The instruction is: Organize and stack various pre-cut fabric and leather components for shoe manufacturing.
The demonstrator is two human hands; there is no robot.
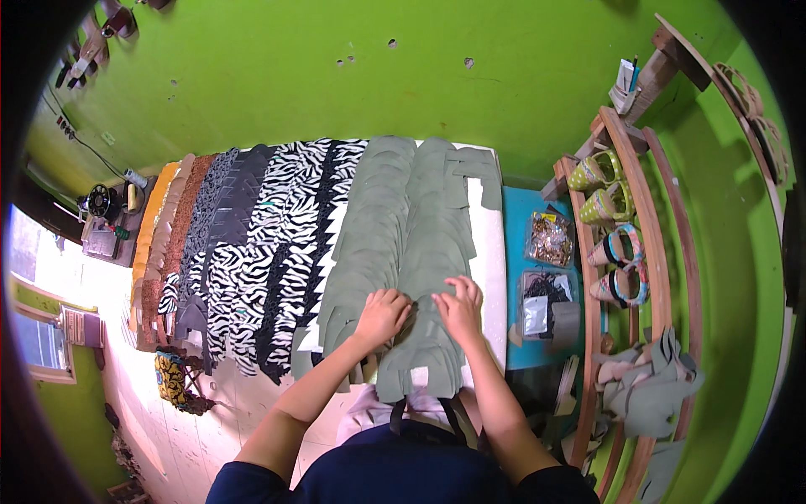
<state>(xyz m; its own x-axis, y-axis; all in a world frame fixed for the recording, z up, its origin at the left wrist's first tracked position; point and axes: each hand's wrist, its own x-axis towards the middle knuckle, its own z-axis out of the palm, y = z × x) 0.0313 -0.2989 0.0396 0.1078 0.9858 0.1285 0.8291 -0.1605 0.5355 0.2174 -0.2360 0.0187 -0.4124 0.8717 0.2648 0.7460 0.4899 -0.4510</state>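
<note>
Rows of overlapping grey-green cut pieces [437, 227] with curved edges cover the table in front of me. My left hand [386, 315] is over the gap between two rows, with fingers curled together at the edge of a grey-green piece [426, 323]. At that piece's other side is my right hand [460, 309], its thumb and fingers apart and its fingertips against the row. The undersides of both hands are hidden. Nearest me, the row ends in a stack of the same pieces [418, 378].
Zebra-patterned pieces [277, 202], then dark, brown and orange rows [159, 218], lie leftward. At the right, a blue surface [520, 344] carries a box of small metallic parts [550, 238]. Beyond it stands a wooden rack [651, 252] with sandals [617, 265]. A sewing machine [102, 202] is far left.
</note>
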